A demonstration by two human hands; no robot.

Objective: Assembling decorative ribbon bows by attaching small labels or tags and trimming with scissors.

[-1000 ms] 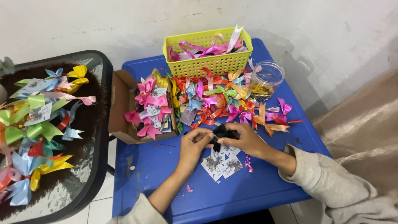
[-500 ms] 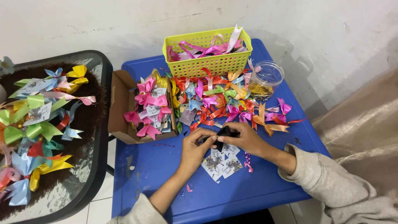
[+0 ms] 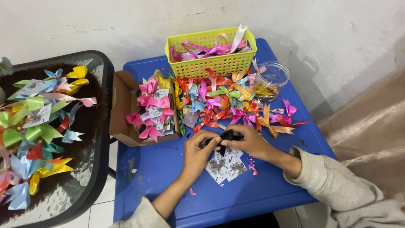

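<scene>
Blue table [image 3: 168,177] bearing, in descending size: yellow basket [image 3: 211,63] of pink ribbons at the far edge; cardboard box [image 3: 120,109] of pink bows at left; loose heap of coloured bows [image 3: 228,103]; clear jar [image 3: 272,78]; printed cards [image 3: 225,166]. Left hand [image 3: 198,154] and right hand [image 3: 249,141] meet above the cards, fingertips of both pinching a small black bow [image 3: 225,137].

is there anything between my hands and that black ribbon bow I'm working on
Nothing visible is in the way. The left hand and right hand both already pinch the black ribbon bow, held just above the small printed cards on the blue table. The pile of coloured bows lies behind it, apart.
</scene>
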